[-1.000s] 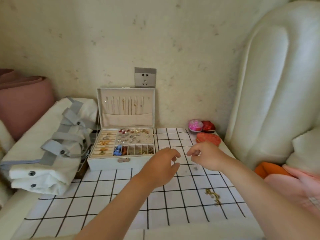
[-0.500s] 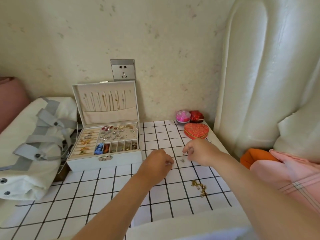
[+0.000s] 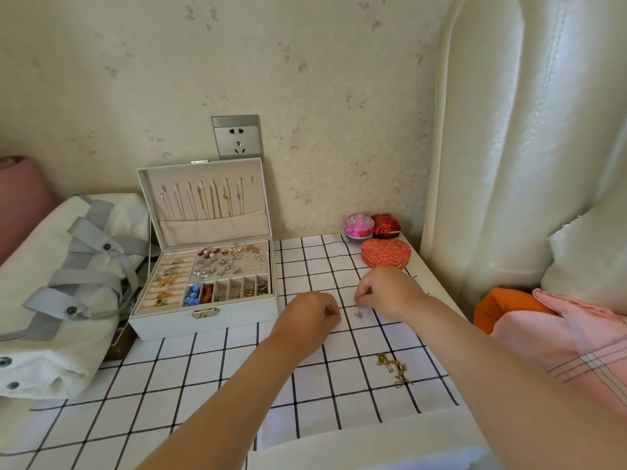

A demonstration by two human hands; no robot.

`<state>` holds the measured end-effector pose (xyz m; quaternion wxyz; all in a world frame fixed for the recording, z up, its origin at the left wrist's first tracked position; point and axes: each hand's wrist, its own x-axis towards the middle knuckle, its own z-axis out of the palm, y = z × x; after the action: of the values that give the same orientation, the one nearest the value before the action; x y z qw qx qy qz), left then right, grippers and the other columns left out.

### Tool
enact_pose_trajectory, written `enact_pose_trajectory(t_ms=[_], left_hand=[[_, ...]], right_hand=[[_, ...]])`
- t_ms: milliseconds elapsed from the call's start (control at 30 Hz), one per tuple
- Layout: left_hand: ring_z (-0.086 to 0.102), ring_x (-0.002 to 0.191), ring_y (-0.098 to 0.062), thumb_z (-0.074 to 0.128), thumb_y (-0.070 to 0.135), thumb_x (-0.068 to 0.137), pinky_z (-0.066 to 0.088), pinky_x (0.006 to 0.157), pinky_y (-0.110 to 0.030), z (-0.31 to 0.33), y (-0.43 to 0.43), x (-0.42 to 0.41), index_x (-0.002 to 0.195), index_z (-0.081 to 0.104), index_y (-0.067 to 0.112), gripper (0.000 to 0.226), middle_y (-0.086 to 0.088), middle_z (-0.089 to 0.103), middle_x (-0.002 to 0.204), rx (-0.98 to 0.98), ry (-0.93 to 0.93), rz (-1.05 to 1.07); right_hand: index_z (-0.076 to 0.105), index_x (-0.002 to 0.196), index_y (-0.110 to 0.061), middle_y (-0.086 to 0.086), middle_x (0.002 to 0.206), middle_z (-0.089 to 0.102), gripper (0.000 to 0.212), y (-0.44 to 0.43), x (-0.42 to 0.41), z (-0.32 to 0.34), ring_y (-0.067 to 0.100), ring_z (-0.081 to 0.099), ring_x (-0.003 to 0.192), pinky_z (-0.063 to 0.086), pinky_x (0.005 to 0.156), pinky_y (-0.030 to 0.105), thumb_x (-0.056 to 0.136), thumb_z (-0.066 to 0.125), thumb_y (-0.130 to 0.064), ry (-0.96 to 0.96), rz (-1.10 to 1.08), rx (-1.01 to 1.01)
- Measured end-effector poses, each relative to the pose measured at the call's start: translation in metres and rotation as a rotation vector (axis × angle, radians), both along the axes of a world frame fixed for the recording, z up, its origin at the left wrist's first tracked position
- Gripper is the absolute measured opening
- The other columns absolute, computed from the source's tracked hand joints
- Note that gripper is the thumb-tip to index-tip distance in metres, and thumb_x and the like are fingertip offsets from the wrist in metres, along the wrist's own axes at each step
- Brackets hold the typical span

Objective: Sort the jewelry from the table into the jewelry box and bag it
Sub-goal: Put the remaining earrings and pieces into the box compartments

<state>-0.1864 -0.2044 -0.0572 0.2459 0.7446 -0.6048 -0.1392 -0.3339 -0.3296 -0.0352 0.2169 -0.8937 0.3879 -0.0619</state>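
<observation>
Broadly, the checked cloth (image 3: 203, 385) covered the table. At nine o'clock, off its edge, lay the white bag (image 3: 51, 300) with grey straps. The jewelry box (image 3: 203, 320) stood open at ten o'clock, its lid upright against the wall, with chains hanging in the lid and rings, studs and small pieces in the tray compartments. Near the cloth's middle the left hand (image 3: 307, 322) hovered with its fingers curled under. The right hand (image 3: 388, 293), at two o'clock of it, had its fingertips drawn together just above the cloth (whether either pinched anything could not be told). A red heart-shaped box (image 3: 386, 253) sat at one o'clock. A gold chain (image 3: 393, 368) lay loose at four o'clock, and a tiny silver piece (image 3: 358, 313) lay between the two hands.
</observation>
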Motion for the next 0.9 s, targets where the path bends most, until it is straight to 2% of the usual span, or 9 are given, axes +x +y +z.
enact_pose_trajectory(t_ms=[100,200,300,367,400,467,533,700,900], left_hand=[[0.059,0.086,-0.004,0.063,0.027,0.092,0.05,0.078,-0.022,0.0,-0.001,0.002,0.094,0.07,0.027,0.008,0.013,0.068,0.089,-0.043,0.046,0.035],[0.06,0.075,0.0,0.07,0.024,0.088,0.049,0.071,-0.017,0.005,-0.002,0.002,0.084,0.071,0.027,0.004,0.014,0.066,0.079,-0.153,0.237,0.143],[0.064,0.068,-0.012,0.073,0.018,0.086,0.056,0.067,-0.03,0.014,0.0,0.007,0.081,0.068,0.026,0.01,0.006,0.067,0.074,-0.266,0.488,0.286],[0.067,0.07,-0.018,0.072,0.015,0.086,0.058,0.067,-0.035,0.021,0.004,0.012,0.085,0.067,0.024,0.01,0.002,0.068,0.077,-0.337,0.571,0.353],[0.068,0.071,-0.02,0.071,0.015,0.087,0.058,0.064,-0.034,0.023,0.007,0.016,0.088,0.066,0.023,0.01,0.001,0.069,0.08,-0.364,0.586,0.372],[0.068,0.073,-0.02,0.069,0.015,0.089,0.054,0.059,-0.027,0.027,0.015,0.023,0.092,0.066,0.025,0.01,0.002,0.069,0.082,-0.403,0.577,0.383],[0.068,0.074,-0.017,0.067,0.016,0.091,0.053,0.062,-0.025,0.03,0.024,0.03,0.094,0.067,0.027,0.012,0.005,0.07,0.083,-0.425,0.532,0.387],[0.067,0.081,-0.011,0.065,0.015,0.092,0.056,0.078,-0.029,0.042,0.045,0.055,0.1,0.07,0.026,0.014,0.01,0.069,0.084,-0.441,0.418,0.402],[0.06,0.075,0.006,0.065,0.014,0.092,0.044,0.07,-0.007,0.06,0.068,0.086,0.095,0.076,0.025,0.015,0.021,0.066,0.08,-0.345,0.184,0.278]], right_hand=[[0.079,0.097,-0.022,-0.009,0.099,0.074,0.013,0.001,0.005,-0.002,0.011,0.066,0.092,0.055,0.085,0.034,0.09,0.068,-0.022,0.012,0.004,-0.007],[0.078,0.097,-0.02,-0.008,0.099,0.073,0.011,0.004,0.017,-0.002,0.008,0.066,0.093,0.054,0.087,0.032,0.092,0.069,-0.022,-0.14,-0.032,0.114],[0.078,0.092,-0.022,-0.017,0.083,0.07,0.009,0.014,0.031,0.006,-0.005,0.064,0.072,0.05,0.071,0.022,0.091,0.07,-0.022,-0.332,-0.056,0.207],[0.078,0.091,-0.022,-0.016,0.076,0.069,0.008,0.023,0.043,0.011,-0.011,0.058,0.054,0.044,0.061,0.016,0.09,0.071,-0.019,-0.424,-0.079,0.268],[0.078,0.091,-0.022,-0.015,0.076,0.069,0.008,0.028,0.05,0.013,-0.012,0.057,0.054,0.042,0.061,0.015,0.09,0.072,-0.018,-0.465,-0.094,0.3],[0.079,0.09,-0.022,-0.011,0.081,0.072,0.007,0.037,0.062,0.016,-0.008,0.064,0.07,0.048,0.07,0.018,0.088,0.074,-0.018,-0.539,-0.109,0.358],[0.079,0.089,-0.022,-0.007,0.087,0.075,0.006,0.046,0.074,0.018,0.004,0.07,0.084,0.053,0.079,0.021,0.085,0.076,-0.018,-0.601,-0.12,0.406],[0.073,0.089,-0.025,-0.001,0.088,0.074,0.015,0.069,0.098,0.028,0.01,0.07,0.083,0.055,0.079,0.023,0.081,0.08,-0.014,-0.677,-0.1,0.433],[0.071,0.107,-0.02,-0.002,0.091,0.075,0.024,0.085,0.115,0.041,-0.002,0.067,0.077,0.043,0.064,0.003,0.085,0.077,-0.013,-0.626,0.004,0.472]])
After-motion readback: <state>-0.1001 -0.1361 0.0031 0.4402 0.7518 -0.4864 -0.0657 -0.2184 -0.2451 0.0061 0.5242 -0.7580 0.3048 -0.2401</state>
